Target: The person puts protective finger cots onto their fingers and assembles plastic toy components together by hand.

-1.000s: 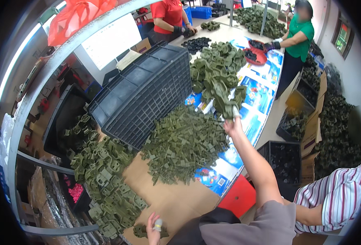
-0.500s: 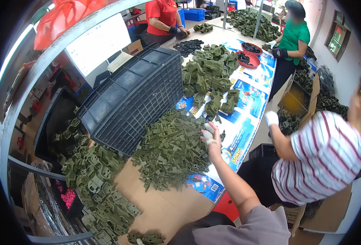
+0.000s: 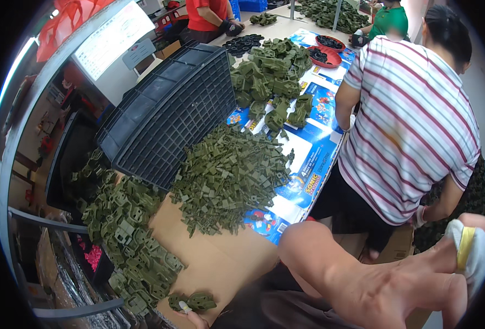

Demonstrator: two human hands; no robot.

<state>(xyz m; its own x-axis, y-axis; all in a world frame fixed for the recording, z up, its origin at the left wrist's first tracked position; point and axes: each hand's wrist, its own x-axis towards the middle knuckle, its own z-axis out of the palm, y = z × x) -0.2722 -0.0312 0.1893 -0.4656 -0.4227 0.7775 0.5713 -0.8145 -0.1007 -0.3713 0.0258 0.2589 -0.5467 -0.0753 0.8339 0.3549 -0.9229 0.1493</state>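
Observation:
At the bottom edge, my left hand [image 3: 194, 318] grips a dark green moulded plastic part [image 3: 201, 300], a white-covered fingertip lying against it; the other fingers are hidden. Large and close at the lower right is my right hand [image 3: 401, 285], raised, with its fingers apart and nothing visible in them. A white finger cover with a yellow band wraps one fingertip. Left of centre, a heap of larger green parts [image 3: 138, 236] spills along the table edge. A heap of small green pieces [image 3: 228, 178] lies in the middle.
A black plastic crate [image 3: 171, 109] lies tipped on its side behind the small pieces. More green parts [image 3: 275, 71] and red trays [image 3: 324, 57] lie farther along the table. A co-worker in a striped shirt [image 3: 407, 126] stands close at right; two others work at the far end.
My right hand has swung from over the table beside the small pieces to the lower right, close up. The striped-shirt co-worker has turned and moved toward the table. The view has shifted slightly.

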